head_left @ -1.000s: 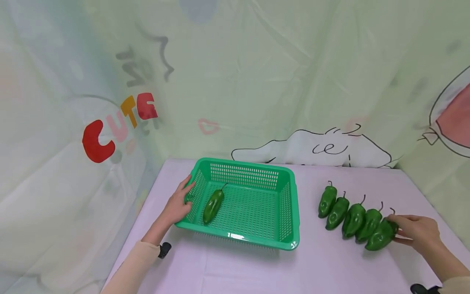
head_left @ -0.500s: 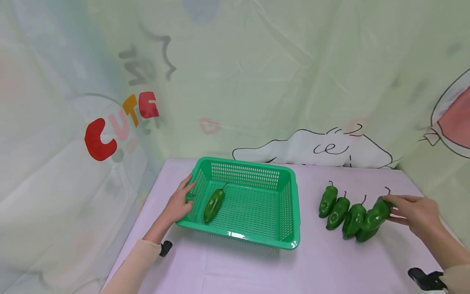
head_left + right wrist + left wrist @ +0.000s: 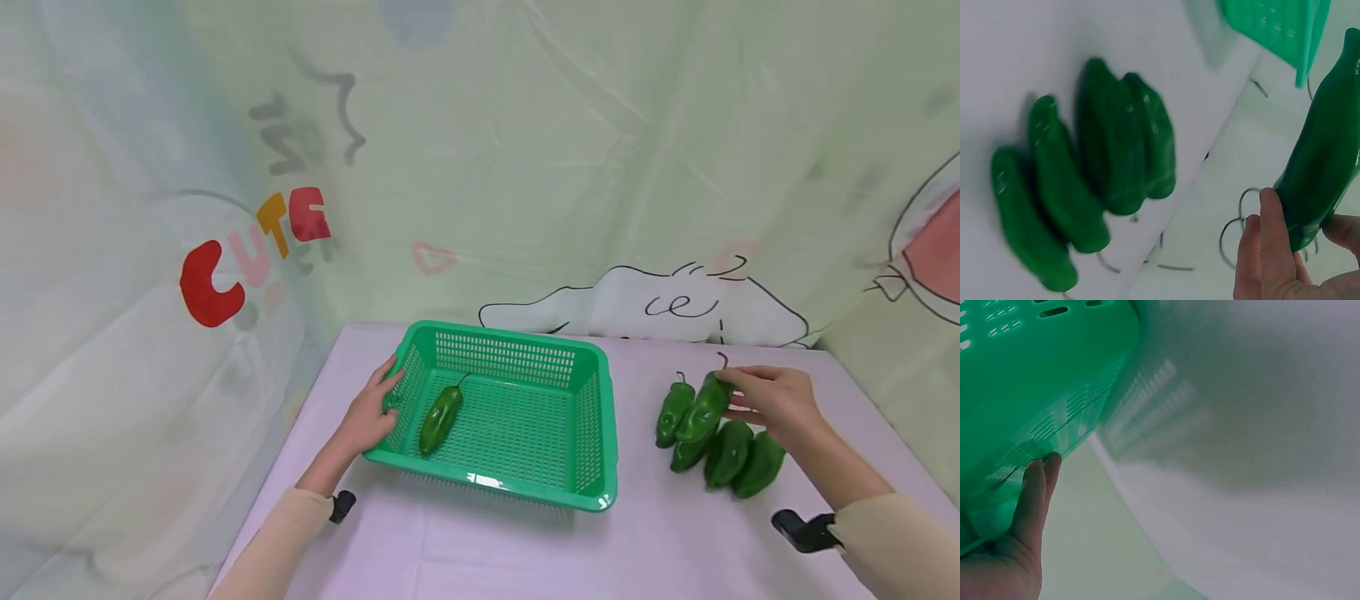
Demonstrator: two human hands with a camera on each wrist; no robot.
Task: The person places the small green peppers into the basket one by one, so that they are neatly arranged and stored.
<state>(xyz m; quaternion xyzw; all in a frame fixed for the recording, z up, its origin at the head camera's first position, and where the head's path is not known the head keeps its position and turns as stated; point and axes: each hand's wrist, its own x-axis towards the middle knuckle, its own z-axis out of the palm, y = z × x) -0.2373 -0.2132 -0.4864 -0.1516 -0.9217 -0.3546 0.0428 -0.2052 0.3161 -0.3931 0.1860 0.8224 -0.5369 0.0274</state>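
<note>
My right hand (image 3: pixel 776 400) pinches a long green pepper (image 3: pixel 707 404) near its stem end, lifted above the row on the table. In the right wrist view, this pepper (image 3: pixel 1325 144) hangs between the thumb and fingers. Below and beside it lie several more green peppers (image 3: pixel 729 457), partly covered by the raised one. At the left, my left hand (image 3: pixel 367 417) grips the side rim of a green plastic basket (image 3: pixel 517 496); the left wrist view has its fingers (image 3: pixel 1032 500) against the slotted wall. One green pepper (image 3: pixel 441 419) lies inside the basket, towards its left side.
A pale cloth-covered table (image 3: pixel 480 550) carries everything. Behind it hangs a printed curtain (image 3: pixel 525 167), which also closes off the left and right sides. Between the basket and the peppers runs a strip of bare tabletop.
My right hand has lifted the rightmost pepper from the row and carried it left, over the other peppers. The left hand and basket have stayed in place.
</note>
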